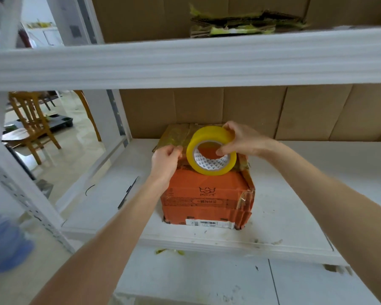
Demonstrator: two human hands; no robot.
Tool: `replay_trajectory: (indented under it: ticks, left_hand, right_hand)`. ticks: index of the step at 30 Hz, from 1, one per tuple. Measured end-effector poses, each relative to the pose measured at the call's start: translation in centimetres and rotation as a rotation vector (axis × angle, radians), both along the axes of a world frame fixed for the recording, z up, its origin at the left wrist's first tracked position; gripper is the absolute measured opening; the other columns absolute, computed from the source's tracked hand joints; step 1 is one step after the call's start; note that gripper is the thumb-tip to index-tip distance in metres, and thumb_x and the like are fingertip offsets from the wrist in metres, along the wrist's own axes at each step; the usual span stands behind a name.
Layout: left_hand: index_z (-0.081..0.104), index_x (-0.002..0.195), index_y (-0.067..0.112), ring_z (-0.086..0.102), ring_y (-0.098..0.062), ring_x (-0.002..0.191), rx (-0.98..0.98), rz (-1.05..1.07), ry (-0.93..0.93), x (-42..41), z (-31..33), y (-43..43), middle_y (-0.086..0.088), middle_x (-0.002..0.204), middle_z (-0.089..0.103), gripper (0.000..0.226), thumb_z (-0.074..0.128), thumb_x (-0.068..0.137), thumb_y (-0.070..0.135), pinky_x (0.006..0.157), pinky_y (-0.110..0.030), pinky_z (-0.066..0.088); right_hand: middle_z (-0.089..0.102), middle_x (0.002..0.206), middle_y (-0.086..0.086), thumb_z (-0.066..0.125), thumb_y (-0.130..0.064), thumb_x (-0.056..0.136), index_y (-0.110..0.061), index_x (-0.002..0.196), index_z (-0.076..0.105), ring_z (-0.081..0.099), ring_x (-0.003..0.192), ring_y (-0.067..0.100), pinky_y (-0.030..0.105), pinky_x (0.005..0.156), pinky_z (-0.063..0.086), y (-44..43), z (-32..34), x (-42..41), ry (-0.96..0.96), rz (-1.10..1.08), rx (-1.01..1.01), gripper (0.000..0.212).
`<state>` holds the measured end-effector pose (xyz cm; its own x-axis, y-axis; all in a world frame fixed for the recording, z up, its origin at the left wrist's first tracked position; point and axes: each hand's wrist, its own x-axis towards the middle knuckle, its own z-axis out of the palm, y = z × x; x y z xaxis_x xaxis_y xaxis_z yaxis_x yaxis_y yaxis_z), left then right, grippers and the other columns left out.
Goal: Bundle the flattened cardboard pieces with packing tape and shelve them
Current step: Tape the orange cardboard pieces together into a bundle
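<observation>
Cardboard pieces [207,194], flattened and printed orange, lie stacked on the white shelf [306,194], close to its front edge and with the brown backing board behind them. Old tape already shows on the far part of the stack and along its right edge.

The step in hand looks like the taping itself: the bundle is not yet finished. The right hand [242,139] has a closed grip on the yellow tape roll [209,134], thumb hooked inside the core and fingers over the outer rim, and the roll stands on edge on top of the stack, towards its far side. The left hand [165,160] has its fingers curled and appears to pinch the stack's far left edge, just beside the roll; whether a loose end of tape is also under those fingers cannot be told.

The next move probably calls for drawing tape off the roll across the top while the left hand keeps the stack from sliding, then passing it round the underside.

Another taped bundle [240,25] lies on the shelf above.
</observation>
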<state>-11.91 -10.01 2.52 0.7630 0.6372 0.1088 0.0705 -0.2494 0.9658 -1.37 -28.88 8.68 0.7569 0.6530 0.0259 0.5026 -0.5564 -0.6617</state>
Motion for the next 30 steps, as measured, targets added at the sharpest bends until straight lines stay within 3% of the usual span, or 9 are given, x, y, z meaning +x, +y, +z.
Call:
replay_trajectory:
  ticks: [4,6,8,11,13,19,23,26,30]
  left_hand:
    - [0.065,0.082,0.008,0.066,-0.009,0.066,-0.11,0.142,-0.12,-0.1,-0.2,0.8,-0.005,0.075,0.066,0.018,0.051,0.093,0.009,0.066,-0.023,0.056]
    - [0.064,0.082,0.007,0.064,-0.002,0.055,-0.08,0.191,-0.117,-0.1,-0.4,1.0,-0.003,0.072,0.064,0.019,0.049,0.094,0.008,0.056,-0.013,0.052]
    - [0.062,0.078,0.009,0.063,-0.003,0.057,-0.087,0.244,-0.108,-0.4,-0.7,1.4,-0.002,0.072,0.063,0.022,0.047,0.094,0.009,0.057,-0.016,0.053]
    - [0.056,0.073,0.017,0.066,-0.013,0.074,-0.052,0.33,-0.072,-1.2,-0.9,3.0,0.001,0.076,0.061,0.026,0.044,0.096,0.014,0.061,-0.02,0.051]
    - [0.056,0.077,0.019,0.067,-0.016,0.078,-0.074,0.349,-0.058,-1.5,-1.3,3.8,-0.001,0.081,0.062,0.024,0.045,0.098,0.015,0.062,-0.019,0.05]
    - [0.055,0.088,0.016,0.064,-0.002,0.061,-0.154,0.333,-0.017,-1.2,-3.0,4.0,0.002,0.08,0.061,0.012,0.046,0.097,0.015,0.072,-0.031,0.059]
    - [0.055,0.088,0.017,0.063,-0.007,0.071,-0.172,0.289,0.038,-1.4,-3.2,4.1,-0.001,0.082,0.06,0.013,0.047,0.098,0.016,0.054,-0.018,0.054]
    - [0.057,0.076,0.013,0.047,-0.01,0.056,-0.146,0.215,0.145,-1.7,-4.3,3.4,-0.001,0.069,0.053,0.024,0.048,0.098,0.018,0.04,-0.019,0.038]
    - [0.043,0.06,0.016,0.037,-0.011,0.045,-0.221,0.108,0.233,-1.6,-4.7,2.7,-0.001,0.056,0.044,0.037,0.046,0.097,0.012,0.039,-0.02,0.029]
  right_hand:
    - [0.061,0.091,-0.015,0.082,-0.045,0.065,-0.038,0.098,0.051,0.059,0.081,0.0,0.021,0.061,0.042,0.7,0.0,-0.3,-0.067,0.029,0.128,0.045]
    - [0.061,0.092,-0.02,0.08,-0.047,0.066,-0.04,0.105,0.055,0.057,0.085,-0.004,0.017,0.065,0.041,1.2,0.5,-0.5,-0.08,0.066,0.106,0.047]
    - [0.062,0.096,-0.024,0.078,-0.046,0.069,-0.043,0.117,0.056,0.057,0.09,-0.005,0.017,0.073,0.044,1.6,0.9,-0.7,-0.09,0.094,0.076,0.053]
    - [0.061,0.117,-0.017,0.073,-0.047,0.07,-0.046,0.129,0.049,0.059,0.102,0.006,0.035,0.091,0.049,2.0,1.2,-0.7,-0.169,0.066,-0.01,0.064]
    - [0.056,0.125,-0.011,0.073,-0.05,0.069,-0.041,0.123,0.048,0.055,0.11,0.013,0.042,0.095,0.047,2.3,1.6,-0.6,-0.23,0.036,-0.031,0.06]
    - [0.058,0.098,-0.016,0.076,-0.048,0.068,-0.038,0.105,0.051,0.059,0.092,0.011,0.045,0.088,0.051,2.3,2.0,-0.6,-0.22,0.066,-0.052,0.046]
    - [0.058,0.092,-0.018,0.074,-0.046,0.067,-0.045,0.105,0.051,0.059,0.09,0.01,0.044,0.086,0.052,2.6,2.2,-0.6,-0.243,0.084,-0.074,0.043]
    - [0.059,0.091,-0.017,0.072,-0.046,0.068,-0.046,0.105,0.049,0.059,0.086,0.007,0.04,0.081,0.052,2.7,1.8,-0.6,-0.247,0.088,-0.086,0.043]
    - [0.059,0.09,-0.017,0.071,-0.049,0.07,-0.046,0.105,0.047,0.059,0.082,0.006,0.033,0.071,0.051,2.8,1.4,-0.7,-0.261,0.089,-0.075,0.043]
